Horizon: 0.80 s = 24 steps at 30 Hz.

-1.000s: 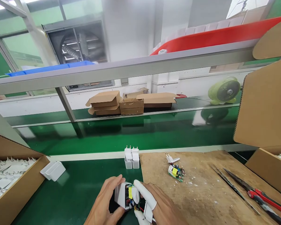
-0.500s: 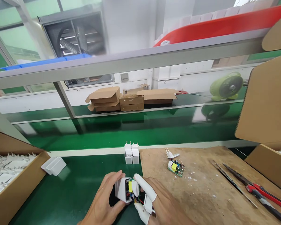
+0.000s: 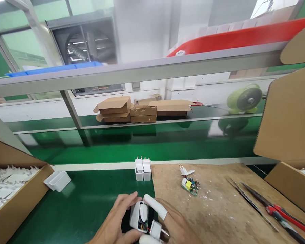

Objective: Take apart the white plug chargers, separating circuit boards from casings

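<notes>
My left hand (image 3: 119, 220) is closed round a white plastic charger housing (image 3: 135, 217), its open end turned to the right. Inside sits a circuit board (image 3: 143, 214) with a white padded part on top. My right hand (image 3: 167, 220) wears white finger cots on index finger and thumb, curled about the open end. Between those fingers, a white plug cap (image 3: 156, 229) with metal pins hangs beside the housing, joined by a red wire. On the brown board lies another circuit board (image 3: 190, 185) with its plug cap (image 3: 186, 170).
White chargers (image 3: 142, 168) stand ahead of my hands. Empty white housings (image 3: 57, 181) lie beside a carton of white parts (image 3: 22, 200) at left. Tweezers (image 3: 252, 205) and red-handled cutters (image 3: 274, 208) rest on the brown board (image 3: 218, 210). Another carton (image 3: 289, 184) stands at right.
The circuit board has gone deeper into the housing. My hands have shifted slightly down, and the housing's open end now faces me more. The plug cap shows more plainly beside it.
</notes>
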### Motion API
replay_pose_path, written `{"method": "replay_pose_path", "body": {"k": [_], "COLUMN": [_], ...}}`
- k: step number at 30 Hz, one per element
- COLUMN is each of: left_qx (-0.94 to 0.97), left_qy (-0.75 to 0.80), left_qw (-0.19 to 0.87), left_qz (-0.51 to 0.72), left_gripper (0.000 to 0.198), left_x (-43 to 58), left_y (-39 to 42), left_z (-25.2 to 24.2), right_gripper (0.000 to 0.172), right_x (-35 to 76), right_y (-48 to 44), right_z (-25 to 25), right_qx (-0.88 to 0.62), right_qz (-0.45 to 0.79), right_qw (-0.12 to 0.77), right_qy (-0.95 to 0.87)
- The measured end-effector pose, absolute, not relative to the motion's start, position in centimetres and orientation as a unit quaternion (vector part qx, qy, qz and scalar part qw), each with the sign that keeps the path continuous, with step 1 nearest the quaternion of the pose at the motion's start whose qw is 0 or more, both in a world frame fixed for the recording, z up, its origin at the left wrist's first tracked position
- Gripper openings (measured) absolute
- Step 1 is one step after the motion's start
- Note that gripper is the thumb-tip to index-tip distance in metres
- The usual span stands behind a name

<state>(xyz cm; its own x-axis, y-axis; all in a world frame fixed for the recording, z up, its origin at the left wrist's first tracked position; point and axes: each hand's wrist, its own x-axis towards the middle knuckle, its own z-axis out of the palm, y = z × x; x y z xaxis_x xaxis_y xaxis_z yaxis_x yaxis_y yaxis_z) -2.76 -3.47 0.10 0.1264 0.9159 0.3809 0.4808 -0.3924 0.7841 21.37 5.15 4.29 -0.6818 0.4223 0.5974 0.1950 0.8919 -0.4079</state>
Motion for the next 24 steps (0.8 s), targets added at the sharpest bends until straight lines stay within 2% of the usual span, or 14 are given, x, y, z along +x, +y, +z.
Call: {"method": "replay_pose_path", "body": {"k": [3, 5, 7, 13, 16, 21, 24], "left_qx": [0.704, 0.699, 0.696, 0.653, 0.619, 0.59, 0.553], "left_qy": [0.468, 0.462, 0.451, 0.48, 0.496, 0.465, 0.443], "left_qw": [0.314, 0.322, 0.316, 0.344, 0.363, 0.435, 0.474], "left_qz": [0.432, 0.441, 0.46, 0.475, 0.488, 0.497, 0.523], "left_gripper": [0.076, 0.067, 0.065, 0.061, 0.058, 0.085, 0.081], "left_x": [-2.6, -2.4, -2.2, -2.2, -2.3, -3.8, -4.2], "left_y": [-3.5, -3.4, -3.3, -3.1, -3.0, -3.1, -2.8], "left_z": [0.4, 0.7, 1.0, 0.9, 1.1, 2.8, 2.6], "right_gripper": [0.043, 0.036, 0.037, 0.059, 0.059, 0.056, 0.063], "right_x": [21.3, 21.2, 21.1, 21.1, 21.1, 21.1, 21.2], "right_y": [5.4, 5.5, 5.6, 5.5, 5.7, 5.4, 5.0], "right_z": [4.9, 5.0, 4.6, 4.5, 4.6, 4.7, 5.5], "right_qx": [-0.201, -0.209, -0.21, -0.161, -0.149, -0.182, -0.207], "right_qz": [0.253, 0.269, 0.25, 0.177, 0.161, 0.163, 0.151], "right_qw": [0.348, 0.349, 0.348, 0.29, 0.281, 0.307, 0.27], "right_qy": [-0.88, -0.873, -0.879, -0.926, -0.934, -0.92, -0.928]}}
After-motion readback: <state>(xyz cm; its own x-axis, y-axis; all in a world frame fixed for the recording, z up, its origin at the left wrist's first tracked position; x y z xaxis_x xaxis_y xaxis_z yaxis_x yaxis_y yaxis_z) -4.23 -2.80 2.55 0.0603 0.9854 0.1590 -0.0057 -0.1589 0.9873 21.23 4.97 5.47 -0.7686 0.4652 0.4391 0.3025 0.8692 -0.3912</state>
